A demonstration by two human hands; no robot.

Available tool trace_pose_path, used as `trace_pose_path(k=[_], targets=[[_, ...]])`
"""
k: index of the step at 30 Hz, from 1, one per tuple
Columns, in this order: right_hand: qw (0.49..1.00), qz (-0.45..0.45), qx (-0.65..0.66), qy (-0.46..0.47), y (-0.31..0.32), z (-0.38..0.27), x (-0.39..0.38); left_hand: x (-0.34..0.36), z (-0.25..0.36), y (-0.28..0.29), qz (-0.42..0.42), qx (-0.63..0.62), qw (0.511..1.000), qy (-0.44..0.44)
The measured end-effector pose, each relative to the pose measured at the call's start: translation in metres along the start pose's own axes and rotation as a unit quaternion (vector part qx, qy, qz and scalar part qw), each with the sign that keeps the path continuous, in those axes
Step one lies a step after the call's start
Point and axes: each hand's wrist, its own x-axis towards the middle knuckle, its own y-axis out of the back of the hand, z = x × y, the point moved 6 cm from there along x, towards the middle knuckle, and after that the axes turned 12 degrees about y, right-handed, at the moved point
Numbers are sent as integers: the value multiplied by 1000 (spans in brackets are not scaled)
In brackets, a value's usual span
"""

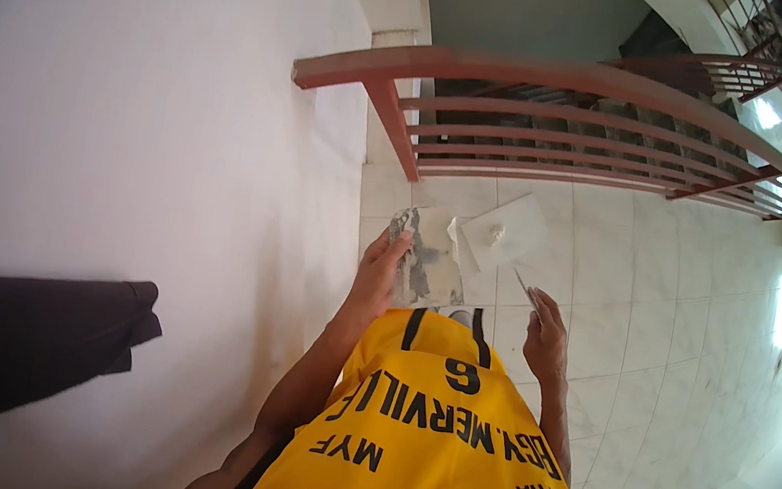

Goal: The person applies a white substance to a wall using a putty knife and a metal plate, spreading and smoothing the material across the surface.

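Observation:
My left hand (381, 265) is closed on the left edge of a flat, roughly rectangular board (441, 262), grey and smeared with cream-coloured putty. Its left edge carries a thick, rough crust. In my right hand (547, 337) is a thin-bladed tool that looks like a putty knife (523, 284), its blade angled up and to the left, apart from the board. Just beyond the board a pale square sheet (521, 226) shows against the floor, bearing a small whitish lump (498, 233). Fingers hide the knife's handle.
A white wall (178, 112) rises close on my left, with dark cloth (34, 333) in front of it at lower left. Ahead, a reddish-brown railing (558, 75) borders a stairwell with dark steps (570, 130). Pale tiled floor (644, 313) spreads to the right.

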Motion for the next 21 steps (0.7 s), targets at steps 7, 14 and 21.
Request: trace_pose_path(k=[7,14,21], targets=[[993,9,-13,-117,-25,38,-51,21,-43,34,-14,25,999,42],[992,32,-13,-119,-65,32,-33,38,-38,90,67,3,997,25],[989,-2,30,-143,-60,-8,2,11,41,58,217,308,873,-309]])
